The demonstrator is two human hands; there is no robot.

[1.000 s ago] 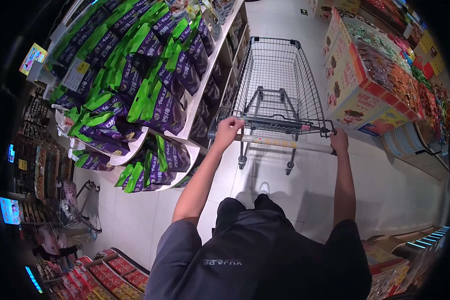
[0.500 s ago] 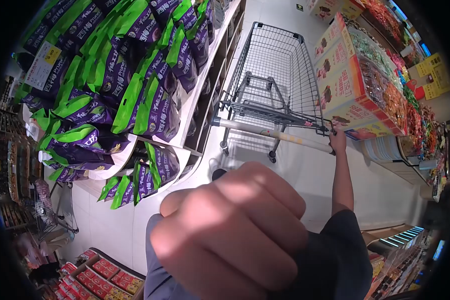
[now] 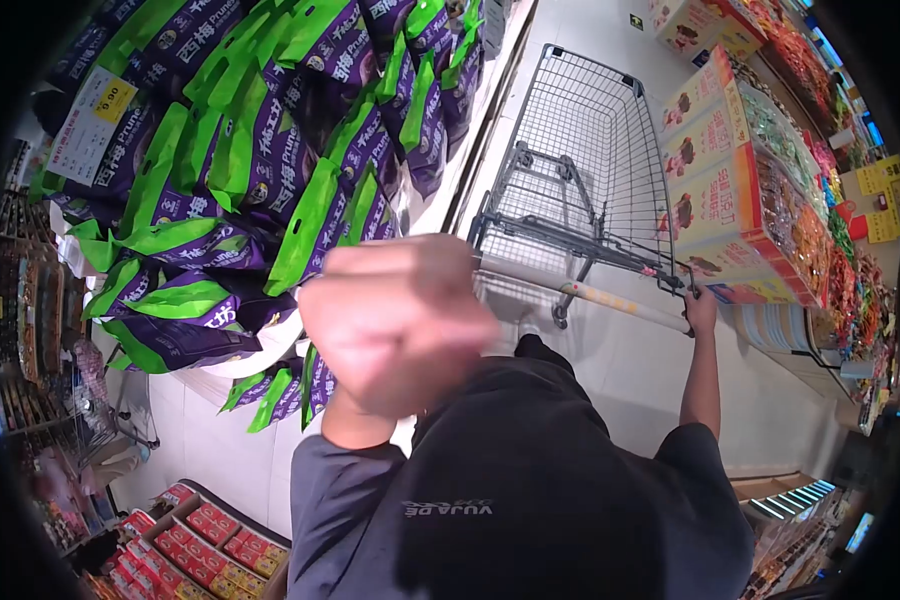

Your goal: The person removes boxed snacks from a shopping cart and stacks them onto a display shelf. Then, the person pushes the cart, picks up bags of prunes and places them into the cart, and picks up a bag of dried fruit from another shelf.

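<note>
My left hand (image 3: 400, 325) is curled into a fist in front of my chest, somewhat blurred by motion. Nothing sticks out of it. It covers part of the shelf edge and some purple and green prune bags (image 3: 315, 225) behind it. With the arm stretched out, my right hand (image 3: 701, 310) grips the right end of the handle (image 3: 590, 292) of a shopping cart (image 3: 580, 150). The cart's wire basket shows only its mesh and folded seat frame, with no goods in it.
Prune bags crowd the left display, with a price card (image 3: 90, 125) in front. Candy cartons (image 3: 705, 190) line the right side of the aisle, close to the cart. Red boxes (image 3: 205, 560) fill a low stand at lower left. Another cart (image 3: 135, 420) stands beyond the display.
My left fist has moved away from the camera, down and left toward the prune bags. The right hand stays on the cart handle. The view has shifted slightly, placing the cart further right.
</note>
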